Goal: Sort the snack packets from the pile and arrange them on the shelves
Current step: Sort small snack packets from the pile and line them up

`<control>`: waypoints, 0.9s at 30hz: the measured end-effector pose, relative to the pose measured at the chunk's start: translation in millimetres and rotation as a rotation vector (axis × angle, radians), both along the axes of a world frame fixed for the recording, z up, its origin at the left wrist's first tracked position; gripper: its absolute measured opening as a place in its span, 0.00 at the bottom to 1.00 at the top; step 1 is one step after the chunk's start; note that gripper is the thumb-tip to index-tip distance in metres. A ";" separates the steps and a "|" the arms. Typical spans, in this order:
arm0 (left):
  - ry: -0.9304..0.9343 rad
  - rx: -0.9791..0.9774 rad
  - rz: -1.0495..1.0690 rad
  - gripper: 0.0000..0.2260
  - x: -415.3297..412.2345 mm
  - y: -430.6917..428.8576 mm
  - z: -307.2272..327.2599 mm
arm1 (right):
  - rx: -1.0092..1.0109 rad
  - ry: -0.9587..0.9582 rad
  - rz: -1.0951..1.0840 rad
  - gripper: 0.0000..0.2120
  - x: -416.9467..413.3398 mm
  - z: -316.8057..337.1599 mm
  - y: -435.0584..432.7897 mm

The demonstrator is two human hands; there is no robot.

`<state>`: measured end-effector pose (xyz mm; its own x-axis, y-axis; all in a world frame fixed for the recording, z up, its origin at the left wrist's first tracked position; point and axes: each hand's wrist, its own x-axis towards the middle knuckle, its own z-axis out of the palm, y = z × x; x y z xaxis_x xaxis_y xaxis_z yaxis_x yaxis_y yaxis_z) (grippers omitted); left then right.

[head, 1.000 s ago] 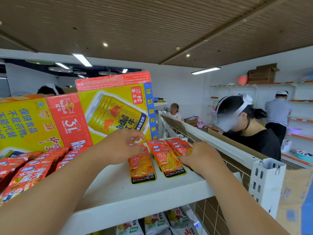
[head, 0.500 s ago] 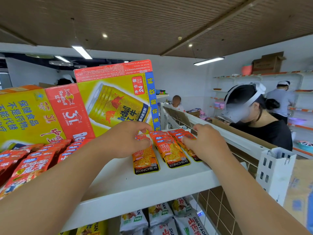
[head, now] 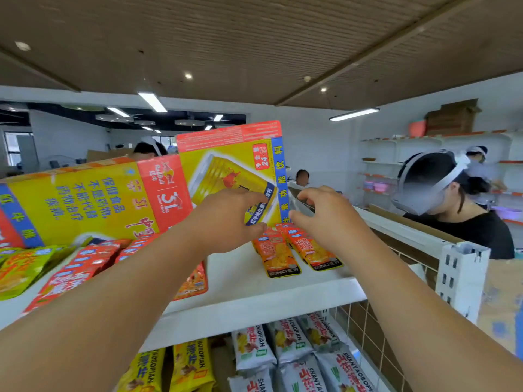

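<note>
Top shelf point(head: 254, 290) looks well stocked: two rows of orange KONCHEW packets point(head: 280, 256) lie right in front of the Red Bull carton point(head: 226, 171), with red packets point(head: 85, 267) further left. My left hand point(head: 229, 219) and right hand point(head: 325, 219) hover close together at the carton's front, half-curled, gripping nothing I can see. The pile's out of view, so no idea what's left.

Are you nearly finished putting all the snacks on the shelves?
Partly. Done: red packets and orange packets lie in rows on the top shelf, with yellow packets and white packets below. In hand: the left hand and right hand are at the far end of the orange rows; any grip is hidden. Left: the pile is out of view, so I cannot tell.
</note>
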<state>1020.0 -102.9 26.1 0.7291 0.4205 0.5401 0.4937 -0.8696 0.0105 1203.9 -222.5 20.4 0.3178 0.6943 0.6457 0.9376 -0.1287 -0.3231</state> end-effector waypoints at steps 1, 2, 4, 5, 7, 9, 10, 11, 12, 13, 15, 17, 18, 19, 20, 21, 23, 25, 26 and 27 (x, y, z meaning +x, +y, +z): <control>-0.024 0.008 0.004 0.26 -15.7 -2.4 3.3 | 0.002 -0.005 0.008 0.17 -12.0 4.3 -0.5; -0.039 0.018 0.013 0.25 -33.7 -3.9 6.9 | 0.003 -0.008 0.018 0.18 -25.5 8.8 -0.7; -0.055 0.023 0.054 0.25 -73.3 -6.9 14.6 | 0.010 -0.021 0.045 0.19 -56.2 17.9 -1.3; -0.067 0.019 0.079 0.25 -95.2 -8.2 18.7 | 0.011 -0.029 0.060 0.20 -73.2 22.9 -0.5; -0.100 0.009 0.133 0.25 -141.6 -10.6 26.0 | 0.009 -0.035 0.098 0.20 -113.8 33.9 1.7; -0.124 0.006 0.193 0.25 -193.9 -15.5 31.6 | 0.022 -0.048 0.158 0.20 -160.1 43.8 6.7; -0.132 0.009 0.225 0.25 -221.0 -17.3 33.3 | 0.031 -0.053 0.190 0.19 -183.8 47.9 10.0; -0.143 0.004 0.265 0.25 -250.8 -20.7 34.8 | 0.041 -0.062 0.223 0.18 -210.0 51.6 13.3; -0.162 -0.002 0.306 0.25 -280.5 -23.1 36.2 | 0.048 -0.070 0.255 0.18 -236.4 54.8 15.8; -0.180 -0.005 0.351 0.24 -311.0 -25.9 37.8 | 0.049 -0.074 0.290 0.17 -263.1 57.6 18.3; -0.218 -0.037 0.414 0.23 -372.0 -35.8 43.1 | 0.039 -0.081 0.367 0.17 -316.4 62.4 25.0; -0.263 -0.098 0.470 0.20 -432.8 -47.8 47.2 | 0.030 -0.096 0.437 0.16 -370.0 66.2 30.1; -0.281 -0.101 0.519 0.21 -463.6 -53.8 48.3 | 0.030 -0.101 0.473 0.15 -395.9 67.7 33.0; -0.289 -0.084 0.578 0.21 -494.2 -59.3 49.3 | 0.028 -0.098 0.507 0.14 -421.7 69.0 36.0; -0.296 -0.074 0.631 0.21 -524.5 -63.7 50.3 | 0.028 -0.095 0.540 0.13 -446.9 70.4 39.2; -0.297 -0.079 0.678 0.21 -553.8 -70.5 51.8 | 0.026 -0.090 0.572 0.12 -472.5 71.5 42.1; -0.279 -0.105 0.774 0.22 -605.7 -84.4 53.9 | 0.013 -0.082 0.648 0.11 -519.8 72.5 47.3; -0.267 -0.108 0.884 0.23 -650.2 -101.7 55.9 | -0.021 -0.094 0.709 0.12 -564.8 72.5 54.8; -0.267 -0.099 0.924 0.23 -670.9 -108.6 55.8 | -0.038 -0.100 0.737 0.13 -585.4 72.6 57.9; -0.266 -0.095 0.960 0.23 -689.2 -116.2 55.4 | -0.051 -0.093 0.775 0.14 -604.9 72.8 61.4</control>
